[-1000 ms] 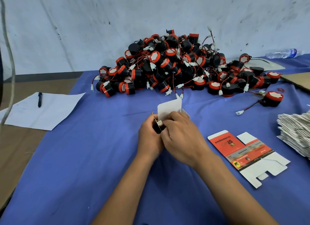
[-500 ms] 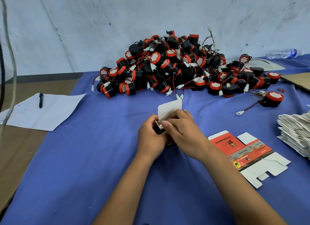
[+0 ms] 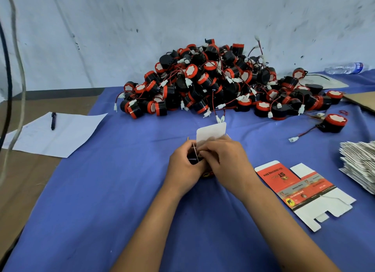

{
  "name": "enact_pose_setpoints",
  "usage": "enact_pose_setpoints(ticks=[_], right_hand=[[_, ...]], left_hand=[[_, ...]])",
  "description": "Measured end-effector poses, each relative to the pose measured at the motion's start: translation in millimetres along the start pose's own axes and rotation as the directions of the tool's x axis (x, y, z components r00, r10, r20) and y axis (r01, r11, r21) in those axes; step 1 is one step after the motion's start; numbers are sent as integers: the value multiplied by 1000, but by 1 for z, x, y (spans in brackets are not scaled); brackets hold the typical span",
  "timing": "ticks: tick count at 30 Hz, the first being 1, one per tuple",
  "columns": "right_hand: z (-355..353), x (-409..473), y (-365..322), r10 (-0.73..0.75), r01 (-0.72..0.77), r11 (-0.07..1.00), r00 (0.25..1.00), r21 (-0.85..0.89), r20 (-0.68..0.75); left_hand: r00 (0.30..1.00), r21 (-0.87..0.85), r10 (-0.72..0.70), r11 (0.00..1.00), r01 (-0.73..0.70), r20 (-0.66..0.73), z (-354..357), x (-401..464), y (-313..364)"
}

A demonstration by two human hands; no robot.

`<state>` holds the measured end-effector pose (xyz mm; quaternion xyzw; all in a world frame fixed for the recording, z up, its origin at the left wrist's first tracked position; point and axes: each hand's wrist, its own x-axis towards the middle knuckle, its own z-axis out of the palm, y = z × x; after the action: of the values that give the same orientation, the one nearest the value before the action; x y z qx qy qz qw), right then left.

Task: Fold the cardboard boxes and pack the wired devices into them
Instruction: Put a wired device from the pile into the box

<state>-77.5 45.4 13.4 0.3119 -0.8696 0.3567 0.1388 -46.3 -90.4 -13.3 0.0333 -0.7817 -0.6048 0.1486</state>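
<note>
A small cardboard box (image 3: 211, 132) stands on the blue cloth at the centre, its white top flap upright. My left hand (image 3: 183, 167) grips the box from the left side. My right hand (image 3: 225, 160) covers its right side, fingertips curled at the opening where something black shows inside. A large pile of black and red wired devices (image 3: 213, 81) lies behind. One single wired device (image 3: 332, 122) sits apart at the right. A flat unfolded box (image 3: 300, 187) lies right of my right forearm.
A stack of flat box blanks (image 3: 361, 166) sits at the right edge. Paper (image 3: 60, 133) with a pen (image 3: 53, 120) lies at the left, partly off the blue cloth (image 3: 101, 200). A water bottle (image 3: 347, 67) and brown cardboard (image 3: 363, 100) lie far right.
My right hand has shifted slightly, its fingertips working down at the box opening. The left hand keeps its hold and the box stays in place.
</note>
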Motion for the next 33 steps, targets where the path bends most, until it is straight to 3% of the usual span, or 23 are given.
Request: enact_pose_setpoints(ticks=[7, 13, 23, 33], right_hand=[[-6, 2, 4, 117, -114, 990, 992, 80, -40], [-10, 1, -3, -134, 146, 983, 985, -115, 106], [-22, -9, -1, -85, 135, 976, 958, -170, 274], [-18, -12, 0, -68, 100, 980, 981, -171, 182]], left_hand=[[961, -52, -1, 999, 16, 276, -21, 1, 0], [984, 74, 20, 997, -33, 178, -15, 2, -4], [981, 83, 50, 994, -67, 187, -20, 2, -3], [984, 104, 57, 992, -76, 171, -20, 1, -3]])
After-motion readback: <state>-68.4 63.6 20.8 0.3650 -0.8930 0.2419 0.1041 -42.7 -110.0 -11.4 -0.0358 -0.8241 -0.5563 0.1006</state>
